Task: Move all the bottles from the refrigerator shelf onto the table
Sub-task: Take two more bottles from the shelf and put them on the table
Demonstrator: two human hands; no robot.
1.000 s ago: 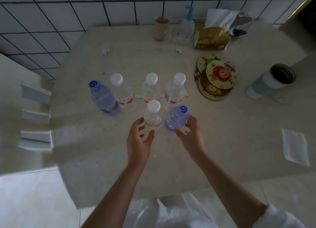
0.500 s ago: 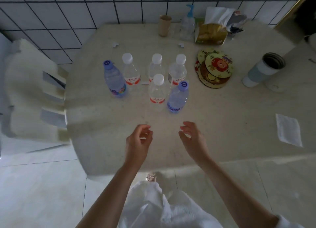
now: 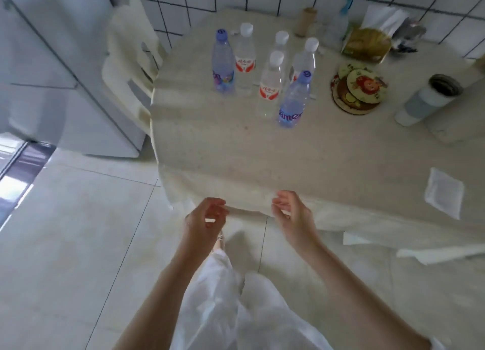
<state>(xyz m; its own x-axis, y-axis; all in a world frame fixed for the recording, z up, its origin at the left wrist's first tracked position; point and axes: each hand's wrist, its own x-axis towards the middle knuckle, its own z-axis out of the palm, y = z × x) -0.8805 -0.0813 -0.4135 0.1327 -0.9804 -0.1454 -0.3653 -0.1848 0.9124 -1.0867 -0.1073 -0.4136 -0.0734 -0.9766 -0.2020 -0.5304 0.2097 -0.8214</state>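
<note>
Beige table carries six upright bottles clustered at 12 o'clock, well inside its near edge, where the left hand and right hand hover loosely curled, holding nothing.

Beige speckled table against tiled wall carries six upright bottles clustered at back left, coaster stack, grey-white tumbler, tissue pack, paper cup, folded napkin.
</note>
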